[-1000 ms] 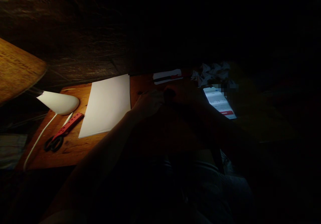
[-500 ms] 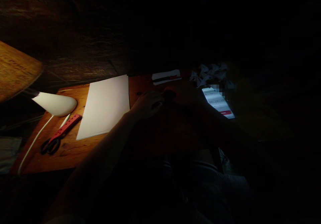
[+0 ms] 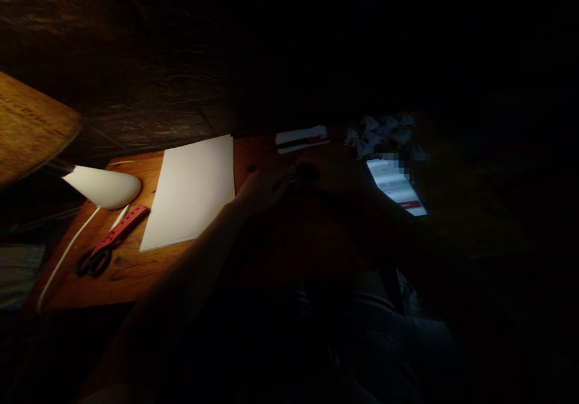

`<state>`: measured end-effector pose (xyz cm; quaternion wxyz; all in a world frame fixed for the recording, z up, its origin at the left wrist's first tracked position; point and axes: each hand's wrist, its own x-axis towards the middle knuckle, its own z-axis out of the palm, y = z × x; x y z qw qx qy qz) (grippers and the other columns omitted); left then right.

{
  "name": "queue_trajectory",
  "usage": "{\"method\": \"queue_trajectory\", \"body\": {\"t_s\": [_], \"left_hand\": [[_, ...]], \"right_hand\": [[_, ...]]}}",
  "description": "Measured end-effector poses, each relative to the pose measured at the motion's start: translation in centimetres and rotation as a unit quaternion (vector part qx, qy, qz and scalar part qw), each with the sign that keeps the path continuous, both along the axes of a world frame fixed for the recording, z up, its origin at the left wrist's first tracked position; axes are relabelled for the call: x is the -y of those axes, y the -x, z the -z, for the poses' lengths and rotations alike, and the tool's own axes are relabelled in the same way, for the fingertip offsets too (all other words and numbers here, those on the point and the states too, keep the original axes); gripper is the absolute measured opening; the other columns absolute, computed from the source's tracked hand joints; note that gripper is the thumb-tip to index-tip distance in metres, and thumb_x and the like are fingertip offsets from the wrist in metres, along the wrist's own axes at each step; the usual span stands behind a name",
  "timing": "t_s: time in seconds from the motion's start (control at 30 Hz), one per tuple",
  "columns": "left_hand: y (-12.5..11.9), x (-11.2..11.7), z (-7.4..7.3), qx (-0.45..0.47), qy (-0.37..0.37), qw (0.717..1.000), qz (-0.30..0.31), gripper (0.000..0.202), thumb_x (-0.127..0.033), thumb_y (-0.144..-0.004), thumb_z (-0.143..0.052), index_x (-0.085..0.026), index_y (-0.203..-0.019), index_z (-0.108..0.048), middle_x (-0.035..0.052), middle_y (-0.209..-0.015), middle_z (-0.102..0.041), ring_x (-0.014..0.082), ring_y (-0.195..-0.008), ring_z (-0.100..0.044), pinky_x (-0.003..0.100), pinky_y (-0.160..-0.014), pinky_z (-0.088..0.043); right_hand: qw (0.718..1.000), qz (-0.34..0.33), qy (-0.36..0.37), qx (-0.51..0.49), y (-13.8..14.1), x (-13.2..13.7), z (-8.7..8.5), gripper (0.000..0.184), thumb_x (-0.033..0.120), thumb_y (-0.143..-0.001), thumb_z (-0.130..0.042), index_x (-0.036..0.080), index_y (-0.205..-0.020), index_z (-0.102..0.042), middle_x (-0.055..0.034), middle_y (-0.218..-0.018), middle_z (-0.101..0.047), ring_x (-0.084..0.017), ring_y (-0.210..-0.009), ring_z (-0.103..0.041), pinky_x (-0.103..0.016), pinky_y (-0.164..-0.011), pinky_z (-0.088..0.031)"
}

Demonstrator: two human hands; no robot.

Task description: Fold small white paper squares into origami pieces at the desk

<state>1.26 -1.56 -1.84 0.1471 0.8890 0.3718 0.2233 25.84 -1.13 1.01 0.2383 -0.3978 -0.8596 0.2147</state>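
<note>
In deep shadow at the middle of the wooden table [image 3: 208,259], my left hand [image 3: 265,187] and my right hand [image 3: 332,175] meet with their fingertips close together. The fingers of both look bent inward and closed. A small pale bit shows at the left fingertips, too dark to name. Left of my left hand lies a stack of white paper [image 3: 192,193]. Beyond my hands is a white slip [image 3: 301,132] with a slim dark-and-red object [image 3: 294,143] on it. A lit phone [image 3: 395,187] showing a timer lies beside my right forearm.
A desk lamp with a white base [image 3: 106,187] and a wooden-looking shade [image 3: 31,126] stands at the left, its cord hanging over the table edge. Black-handled scissors [image 3: 97,262] lie by a red strip with holes [image 3: 122,229]. Crumpled or folded white pieces [image 3: 375,132] sit behind the phone.
My fingers have shifted slightly, and the pale bit at the left fingertips looks a little different. The whole view has moved a few pixels; the things on the table stay put.
</note>
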Motion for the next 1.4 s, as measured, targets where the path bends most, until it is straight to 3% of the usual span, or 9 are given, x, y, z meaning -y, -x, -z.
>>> {"method": "queue_trajectory", "body": {"t_s": [0.13,0.33,0.5,0.63,0.83,0.97,1.13,1.27,1.4], "left_hand": [[0.0,-0.3,0.5,0.040,0.021,0.999,-0.028,0.033,-0.024,-0.104,-0.054,-0.022,-0.132,-0.070,0.0112,-0.128,-0.081,0.0275,-0.117,-0.078,0.043,-0.101,-0.061],[-0.1,-0.4,0.7,0.101,0.041,0.994,-0.028,0.026,-0.026,-0.103,-0.057,-0.020,-0.124,-0.072,0.0103,-0.119,-0.083,0.0248,-0.108,-0.081,0.039,-0.096,-0.062],[-0.1,-0.1,0.3,0.118,0.042,0.991,-0.038,0.032,-0.026,-0.092,-0.073,-0.020,-0.124,-0.071,0.0084,-0.118,-0.083,0.0243,-0.108,-0.080,0.038,-0.096,-0.063],[-0.1,-0.1,0.4,0.148,0.028,0.987,-0.062,0.028,-0.021,-0.091,-0.072,-0.020,-0.120,-0.074,0.0068,-0.114,-0.084,0.0218,-0.106,-0.080,0.035,-0.098,-0.063],[-0.1,-0.5,0.6,0.186,0.036,0.980,-0.064,0.013,-0.027,-0.090,-0.072,-0.018,-0.096,-0.079,0.0062,-0.100,-0.085,0.0206,-0.095,-0.079,0.032,-0.091,-0.063],[-0.3,-0.7,0.7,0.235,0.071,0.967,-0.072,0.019,-0.037,-0.087,-0.075,-0.018,-0.086,-0.075,0.0046,-0.085,-0.080,0.0175,-0.081,-0.073,0.028,-0.077,-0.060],[-0.6,-0.5,0.6,0.285,0.148,0.944,-0.073,0.023,-0.038,-0.079,-0.076,-0.019,-0.074,-0.064,-0.0013,-0.067,-0.064,0.0119,-0.063,-0.056,0.024,-0.057,-0.045],[-0.8,-0.2,0.2,0.330,0.200,0.921,-0.045,0.026,-0.033,-0.075,-0.076,-0.019,-0.064,-0.058,-0.0040,-0.060,-0.055,0.0087,-0.056,-0.047,0.022,-0.053,-0.037],[-0.9,-0.1,0.1,0.357,0.221,0.905,-0.063,0.026,-0.034,-0.074,-0.081,-0.018,-0.067,-0.063,-0.0036,-0.062,-0.059,0.0089,-0.058,-0.051,0.022,-0.057,-0.041]], "right_hand": [[0.999,-0.014,-0.012,-0.034,0.5,-0.6,1.8,0.050,0.035,-0.069,-0.095,0.018,-0.113,-0.077,-0.0110,-0.121,-0.077,-0.030,-0.111,-0.070,-0.038,-0.094,-0.052],[0.998,0.047,-0.026,0.015,1.1,0.0,1.2,0.021,0.026,-0.089,-0.078,0.020,-0.109,-0.079,-0.0092,-0.116,-0.078,-0.026,-0.104,-0.069,-0.034,-0.088,-0.048],[0.998,0.066,-0.020,0.015,1.4,0.2,0.7,0.016,0.024,-0.090,-0.075,0.020,-0.105,-0.080,-0.0087,-0.110,-0.080,-0.025,-0.096,-0.068,-0.033,-0.082,-0.046],[0.997,0.066,-0.023,-0.031,1.5,0.2,0.9,0.013,0.024,-0.091,-0.071,0.019,-0.100,-0.080,-0.0079,-0.101,-0.080,-0.024,-0.090,-0.068,-0.033,-0.081,-0.046],[0.989,0.041,0.008,-0.140,1.8,0.0,1.7,0.014,0.030,-0.091,-0.071,0.019,-0.096,-0.077,-0.0078,-0.100,-0.079,-0.023,-0.090,-0.069,-0.033,-0.082,-0.049],[0.984,0.041,0.032,-0.170,2.1,0.0,1.9,0.016,0.034,-0.088,-0.075,0.019,-0.093,-0.076,-0.0070,-0.095,-0.078,-0.022,-0.087,-0.068,-0.033,-0.081,-0.050],[0.972,0.034,0.074,-0.222,2.4,0.4,1.7,0.016,0.035,-0.087,-0.076,0.019,-0.089,-0.074,-0.0063,-0.093,-0.077,-0.022,-0.088,-0.069,-0.035,-0.083,-0.054],[0.959,0.026,0.121,-0.257,2.9,0.4,1.9,0.026,0.044,-0.086,-0.080,0.021,-0.081,-0.069,-0.0031,-0.083,-0.074,-0.020,-0.081,-0.067,-0.034,-0.077,-0.054],[0.942,0.033,0.151,-0.299,3.1,0.5,1.7,0.036,0.051,-0.083,-0.083,0.022,-0.076,-0.063,-0.0003,-0.077,-0.068,-0.018,-0.076,-0.062,-0.030,-0.070,-0.050]]}}
